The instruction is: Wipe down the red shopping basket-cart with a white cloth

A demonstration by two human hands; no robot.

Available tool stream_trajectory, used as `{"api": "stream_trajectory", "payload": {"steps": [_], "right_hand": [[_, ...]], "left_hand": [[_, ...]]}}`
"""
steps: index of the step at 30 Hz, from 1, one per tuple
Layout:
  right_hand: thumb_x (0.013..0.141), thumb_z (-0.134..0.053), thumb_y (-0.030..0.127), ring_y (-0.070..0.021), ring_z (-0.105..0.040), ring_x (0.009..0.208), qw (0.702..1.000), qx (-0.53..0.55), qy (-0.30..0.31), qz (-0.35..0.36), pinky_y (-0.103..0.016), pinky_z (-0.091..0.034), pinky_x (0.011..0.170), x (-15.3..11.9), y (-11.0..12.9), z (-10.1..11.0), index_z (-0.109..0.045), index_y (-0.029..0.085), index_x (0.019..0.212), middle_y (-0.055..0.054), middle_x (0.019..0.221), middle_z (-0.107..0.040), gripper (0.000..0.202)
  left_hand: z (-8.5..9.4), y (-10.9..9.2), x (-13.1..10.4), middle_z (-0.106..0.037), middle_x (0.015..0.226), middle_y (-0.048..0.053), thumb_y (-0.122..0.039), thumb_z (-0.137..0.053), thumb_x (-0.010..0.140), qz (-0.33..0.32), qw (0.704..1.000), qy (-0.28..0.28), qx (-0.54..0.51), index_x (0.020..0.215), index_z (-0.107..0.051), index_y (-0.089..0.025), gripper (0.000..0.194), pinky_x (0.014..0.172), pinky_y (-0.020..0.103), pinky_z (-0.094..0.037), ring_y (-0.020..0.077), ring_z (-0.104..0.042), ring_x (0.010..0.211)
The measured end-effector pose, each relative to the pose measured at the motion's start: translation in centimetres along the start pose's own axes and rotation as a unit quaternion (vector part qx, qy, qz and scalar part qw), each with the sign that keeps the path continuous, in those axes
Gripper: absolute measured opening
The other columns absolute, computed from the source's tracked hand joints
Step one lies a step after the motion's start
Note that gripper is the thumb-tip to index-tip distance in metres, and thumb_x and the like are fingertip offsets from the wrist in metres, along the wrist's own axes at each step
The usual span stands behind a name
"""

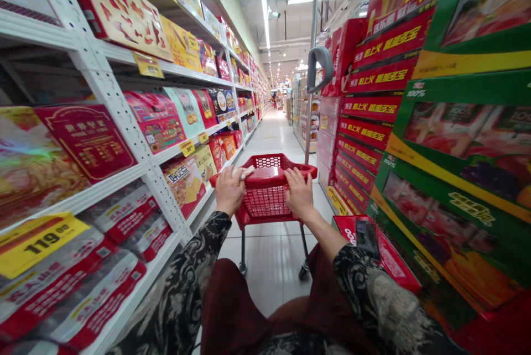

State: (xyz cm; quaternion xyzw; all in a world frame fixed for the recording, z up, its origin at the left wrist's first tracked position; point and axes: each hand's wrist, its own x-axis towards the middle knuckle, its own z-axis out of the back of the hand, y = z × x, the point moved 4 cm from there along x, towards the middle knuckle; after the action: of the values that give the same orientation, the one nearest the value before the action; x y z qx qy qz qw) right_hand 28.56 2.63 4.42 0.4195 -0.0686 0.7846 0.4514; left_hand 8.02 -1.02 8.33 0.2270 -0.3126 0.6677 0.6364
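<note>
A small red plastic shopping cart (265,200) with mesh sides stands in the aisle in front of me. My left hand (230,190) is closed at the left end of its handle, and a crumpled white tissue-like piece (248,172) shows at the fingers. Toward the right end of the handle, my right hand (299,193) rests with its fingers curled over the red bar. What lies under both palms is hidden. The visible upper part of the cart's basket shows no goods.
White shelves (161,157) with boxed goods line the left side; a yellow price tag (41,241) juts out low. Stacked red cartons (369,106) and green fruit-drink boxes (460,178) crowd the right. A metal pole (314,23) rises beside them. The tiled aisle (274,128) stretches ahead.
</note>
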Motion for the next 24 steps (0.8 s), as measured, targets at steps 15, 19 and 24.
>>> {"api": "stream_trajectory", "payload": {"steps": [15,19,24], "right_hand": [[0.078,-0.044,0.01,-0.0236,-0.03,0.136,1.0,0.003,0.005,-0.008,-0.056,-0.007,0.112,-0.3,0.6,-0.1,-0.045,0.015,0.134,-0.009,0.141,-0.045,0.056],[0.077,-0.045,0.009,-0.0225,-0.027,0.137,1.0,0.007,0.02,0.005,-0.054,-0.003,0.113,-0.5,0.5,-0.1,-0.043,0.016,0.135,-0.008,0.143,-0.043,0.059],[0.077,-0.045,0.01,-0.0219,-0.025,0.138,0.999,0.023,0.025,0.001,-0.052,0.001,0.114,-0.5,0.5,-0.2,-0.043,0.015,0.135,-0.008,0.144,-0.041,0.059]], "left_hand": [[-1.3,-6.9,0.4,-0.052,0.131,0.012,-0.021,-0.036,0.087,-0.113,0.992,0.026,-0.052,0.119,-0.057,-0.018,0.039,0.108,0.043,-0.031,0.024,-0.04,0.127],[-0.9,-3.9,0.0,-0.051,0.132,0.011,-0.022,-0.036,0.086,-0.107,0.993,0.014,-0.058,0.121,-0.055,-0.019,0.041,0.109,0.042,-0.031,0.0233,-0.041,0.126],[-0.1,3.4,0.3,-0.055,0.125,0.013,-0.032,-0.034,0.087,-0.011,0.999,0.002,-0.042,0.116,-0.058,-0.016,0.041,0.106,0.046,-0.032,0.0267,-0.045,0.122]]}}
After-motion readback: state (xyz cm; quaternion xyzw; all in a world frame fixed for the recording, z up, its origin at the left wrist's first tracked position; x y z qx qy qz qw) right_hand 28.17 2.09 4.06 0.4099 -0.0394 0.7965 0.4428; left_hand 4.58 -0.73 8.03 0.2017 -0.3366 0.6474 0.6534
